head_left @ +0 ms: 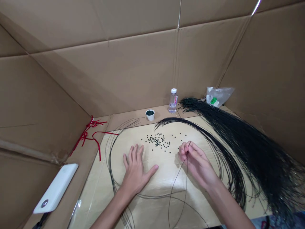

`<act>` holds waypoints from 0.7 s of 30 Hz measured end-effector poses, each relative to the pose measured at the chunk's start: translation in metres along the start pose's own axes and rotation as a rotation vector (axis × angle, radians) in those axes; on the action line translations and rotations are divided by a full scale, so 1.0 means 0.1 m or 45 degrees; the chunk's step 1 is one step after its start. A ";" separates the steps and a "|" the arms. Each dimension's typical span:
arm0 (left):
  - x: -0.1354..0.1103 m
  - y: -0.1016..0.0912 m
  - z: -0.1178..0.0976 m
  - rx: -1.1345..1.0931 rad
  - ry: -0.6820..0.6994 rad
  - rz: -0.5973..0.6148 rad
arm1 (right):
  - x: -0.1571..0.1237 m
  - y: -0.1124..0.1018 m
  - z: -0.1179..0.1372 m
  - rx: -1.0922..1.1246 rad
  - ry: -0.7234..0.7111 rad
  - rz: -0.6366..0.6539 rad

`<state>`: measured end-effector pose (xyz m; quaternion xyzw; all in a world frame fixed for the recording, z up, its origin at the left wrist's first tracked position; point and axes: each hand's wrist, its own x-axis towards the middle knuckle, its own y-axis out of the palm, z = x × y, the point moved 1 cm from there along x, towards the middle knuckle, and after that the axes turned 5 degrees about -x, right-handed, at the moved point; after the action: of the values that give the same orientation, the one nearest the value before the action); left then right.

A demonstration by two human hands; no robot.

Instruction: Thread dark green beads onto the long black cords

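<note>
My left hand (pixel 137 167) lies palm down on the pale tabletop, its fingers spread and nothing in it. Raised over the table, my right hand (pixel 194 156) pinches a thin dark cord (pixel 186 173) between thumb and fingers. Two strands of that cord hang below the pinch in a loop. Many small dark beads (pixel 157 140) are scattered on the table beyond and between my hands. A curved bunch of dark cords (pixel 214 140) lies to the right of my right hand. More thin cords (pixel 111 162) curve around and under my left hand and forearm.
At the back stand a white cup (pixel 150 117) of dark beads and a clear bottle (pixel 172 101). A thick dark cord bundle (pixel 245 136) and a plastic bag (pixel 218 97) lie right. Red ribbons (pixel 95 135) and a white device (pixel 57 187) lie left. Cardboard walls (pixel 143 70) surround the table.
</note>
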<state>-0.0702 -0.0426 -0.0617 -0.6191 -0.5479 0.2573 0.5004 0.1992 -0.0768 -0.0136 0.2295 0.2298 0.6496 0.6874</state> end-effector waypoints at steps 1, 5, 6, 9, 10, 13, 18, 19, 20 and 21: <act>-0.01 0.04 -0.01 0.009 0.007 -0.002 | 0.01 0.01 -0.01 -0.010 0.005 0.002; 0.04 0.10 -0.05 -0.016 0.030 -0.037 | 0.03 0.02 -0.03 -0.023 0.022 0.013; 0.07 0.10 -0.07 -0.035 0.027 -0.051 | 0.04 0.02 -0.05 -0.016 0.032 0.005; 0.19 0.12 -0.15 -0.140 -0.006 -0.123 | 0.05 0.02 -0.11 -0.001 0.064 -0.034; 0.26 0.14 -0.18 -0.204 -0.027 -0.165 | 0.05 0.02 -0.14 -0.008 0.066 -0.042; 0.49 0.14 -0.27 -0.526 -0.140 -0.306 | 0.05 -0.01 -0.20 -0.059 0.063 -0.042; 0.73 -0.13 -0.12 -1.028 -0.341 -0.262 | 0.01 -0.08 -0.24 -0.189 0.037 -0.051; 0.71 -0.22 -0.05 -0.988 -0.316 -0.171 | 0.00 -0.08 -0.25 -0.252 0.021 -0.028; 0.66 -0.32 0.03 -0.892 -0.292 -0.090 | -0.01 -0.07 -0.26 -0.329 0.006 0.010; 0.59 -0.41 0.11 -0.769 -0.269 -0.038 | -0.02 -0.06 -0.27 -0.418 -0.010 0.060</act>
<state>-0.0813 0.0120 -0.0157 -0.7013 -0.6576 0.1385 0.2378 0.1871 -0.0788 -0.0391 0.1221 0.1125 0.6934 0.7012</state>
